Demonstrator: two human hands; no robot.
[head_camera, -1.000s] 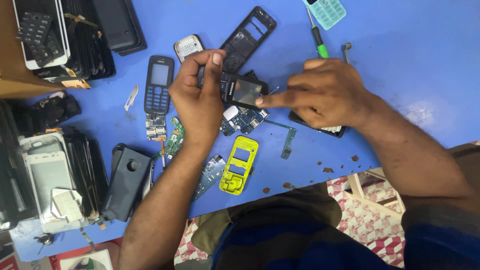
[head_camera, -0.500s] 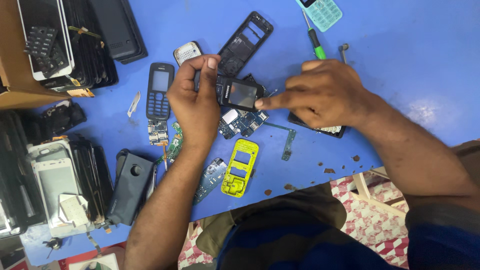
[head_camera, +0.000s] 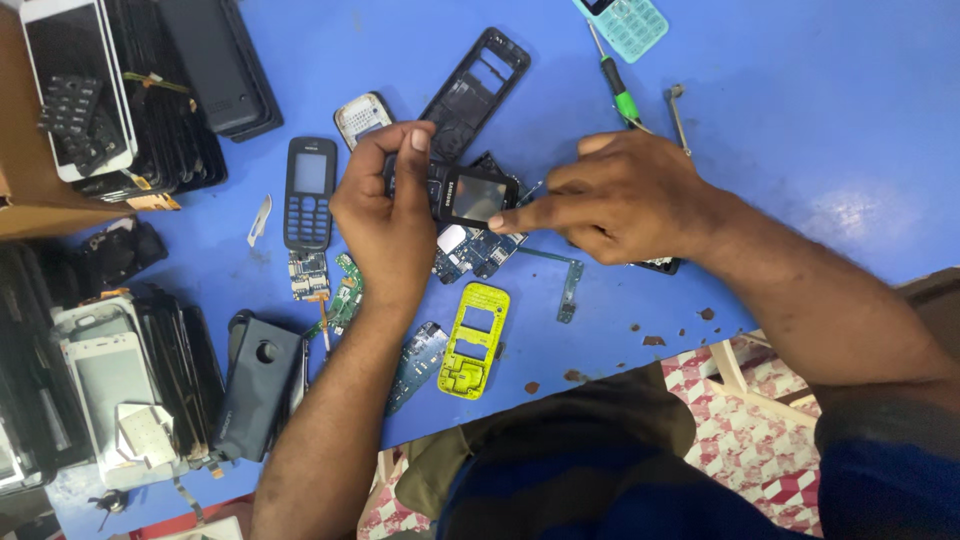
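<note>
While both hands meet over the middle of the blue table (head_camera: 820, 150), the items stand as follows.

Left hand (head_camera: 385, 215): fingers curled around the left end of a small black phone body (head_camera: 470, 195), thumb on its far edge; grasping.
Right hand (head_camera: 625, 195): forefinger stretched left, tip pressing the right end of that phone body; other fingers folded under. Whether it pinches a tool, cannot tell.
Small black phone body: glossy dark screen, rectangular, held just above the table at centre, between the two hands.
Circuit boards (head_camera: 475, 250): blue-green, flat, lying directly under the held piece.
Yellow housing (head_camera: 472, 340): plastic frame with square cut-outs, near side of centre.
Black keypad phone (head_camera: 309, 193): upright bar shape, matte, just left of the left hand.
Black frame (head_camera: 475, 90): hollow plastic shell, far of centre.
Screwdriver (head_camera: 618, 92): green grip, thin metal shaft, far right of centre.
Teal keypad cover (head_camera: 625, 22): far edge, gridded.
Stacked handsets (head_camera: 130, 90): black and white slabs, far left.
Dark back cover (head_camera: 260, 385): round camera hole, near left.
</note>
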